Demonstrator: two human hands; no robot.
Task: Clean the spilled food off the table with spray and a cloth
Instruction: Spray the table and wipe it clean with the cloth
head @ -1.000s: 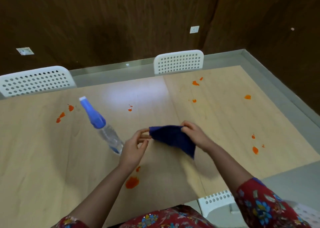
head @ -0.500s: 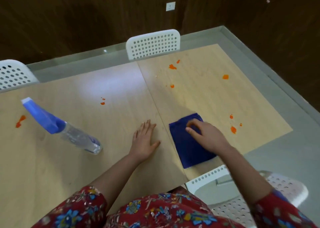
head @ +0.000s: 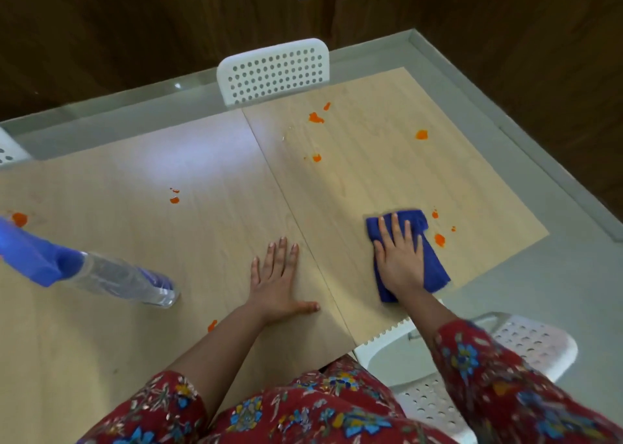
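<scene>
Orange is the colour I search for from my remote desk, because the spilled food shows as orange spots (head: 316,117) on the pale wooden table (head: 135,342). I have only the head view, so I go through it from right to left.

On the right half, the right hand (head: 399,261) lies flat on the blue cloth (head: 435,270). Its fingers are straight and spread, and they press the cloth down without grasping it. The cloth lies near the front right corner of the table. The nearest spot (head: 439,240) is just beside the cloth's right edge, with smaller drops near it, and the cloth does not cover it yet. Three more spots lie farther back, near the white chair (head: 274,72).

In the middle, the left hand (head: 274,285) rests flat on the table with straight fingers and holds nothing. A small front spot (head: 212,325) lies near its wrist, and the middle drops (head: 174,200) lie farther back.

On the left, the spray bottle (head: 101,275) stands on the table, well apart from both hands, with a left spot (head: 19,219) behind it.

I judge that the wiping is only at its beginning, since every group of spots I can see is not yet cleaned. I cannot tell whether the table is already sprayed.
</scene>
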